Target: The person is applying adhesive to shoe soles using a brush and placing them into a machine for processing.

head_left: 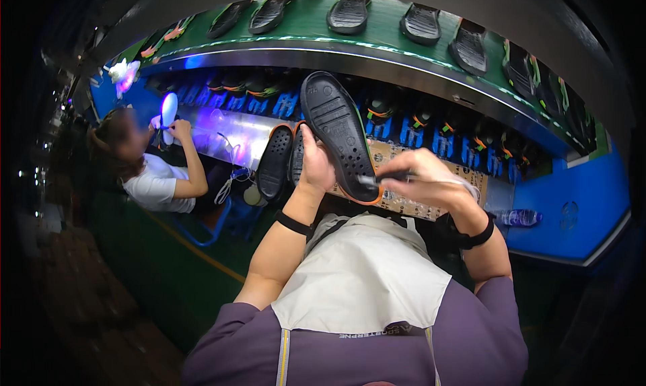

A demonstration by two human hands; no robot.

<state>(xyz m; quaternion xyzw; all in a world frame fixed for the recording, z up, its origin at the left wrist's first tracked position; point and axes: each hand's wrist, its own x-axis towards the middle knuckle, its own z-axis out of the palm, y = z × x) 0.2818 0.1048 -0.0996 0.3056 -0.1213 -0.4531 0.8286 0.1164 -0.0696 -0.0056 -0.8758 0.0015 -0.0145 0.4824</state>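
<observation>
My left hand (pixel 317 158) is closed around the side of a black shoe sole (pixel 332 111) with an orange and green edge. Its face is turned up, with ridges at the far end and small round holes at the near end. Closed on a small black-handled tool (pixel 396 175), my right hand (pixel 425 177) sets the pale tip at the holed end; the tool's exact kind is unclear. Just left of my left hand, two more black soles (pixel 274 162) stand side by side, one partly hidden by the hand.
A green conveyor (pixel 383 32) with several black soles runs across the back. Below it, several shoes sit on blue racks (pixel 412 133). Patterned cardboard (pixel 471 177) covers the bench before me. A plastic bottle (pixel 519 218) lies at right. Another person (pixel 158 177) sits at left, holding a pale sole.
</observation>
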